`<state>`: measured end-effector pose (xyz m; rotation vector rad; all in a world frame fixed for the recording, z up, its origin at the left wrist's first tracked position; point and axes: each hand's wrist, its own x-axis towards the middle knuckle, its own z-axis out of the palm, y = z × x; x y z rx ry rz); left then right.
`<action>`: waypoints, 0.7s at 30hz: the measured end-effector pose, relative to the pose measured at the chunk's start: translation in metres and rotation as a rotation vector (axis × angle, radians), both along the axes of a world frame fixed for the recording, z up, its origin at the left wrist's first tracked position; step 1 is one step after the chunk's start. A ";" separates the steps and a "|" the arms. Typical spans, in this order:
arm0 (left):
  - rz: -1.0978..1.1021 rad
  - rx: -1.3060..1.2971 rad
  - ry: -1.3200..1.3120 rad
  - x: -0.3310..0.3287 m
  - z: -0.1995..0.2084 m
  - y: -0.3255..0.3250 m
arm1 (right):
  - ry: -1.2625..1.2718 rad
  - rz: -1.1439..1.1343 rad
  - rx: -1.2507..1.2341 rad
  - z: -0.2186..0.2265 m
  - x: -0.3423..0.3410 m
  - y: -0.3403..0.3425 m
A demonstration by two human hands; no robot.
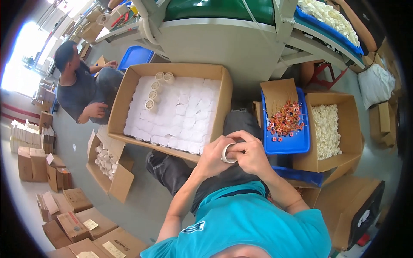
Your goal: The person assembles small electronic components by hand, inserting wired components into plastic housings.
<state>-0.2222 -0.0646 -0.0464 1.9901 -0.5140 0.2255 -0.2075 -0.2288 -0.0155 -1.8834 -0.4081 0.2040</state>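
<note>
White hollow plastic cylinder (pixel 223 154): between my two hands, just beside the open brown cardboard box (pixel 226 92)
Left grip (pixel 212 155): curled round its side
Right grip (pixel 251 153): thumb and fingers pinching at its open rim
Slip: could fall if my left grip loosens while the right pushes
Standing white cylinders (pixel 153 95): a bumped box might topple them
Blue plastic tray (pixel 293 147): my right arm (pixel 282 189) swinging wide could spill its red-and-orange wired parts (pixel 285 120)
</note>
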 end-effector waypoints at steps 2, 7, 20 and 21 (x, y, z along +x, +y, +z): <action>-0.017 -0.008 0.011 0.003 -0.001 0.000 | 0.018 -0.004 0.017 0.000 0.002 -0.001; -0.103 -0.032 0.098 0.025 -0.001 0.005 | 0.007 0.022 -0.026 0.007 0.017 -0.006; 0.439 0.330 -0.448 0.203 0.050 0.075 | 0.044 -0.653 0.003 -0.075 -0.037 -0.098; 0.444 0.401 -0.563 0.252 0.046 0.114 | 0.049 -0.698 -0.043 -0.088 -0.051 -0.102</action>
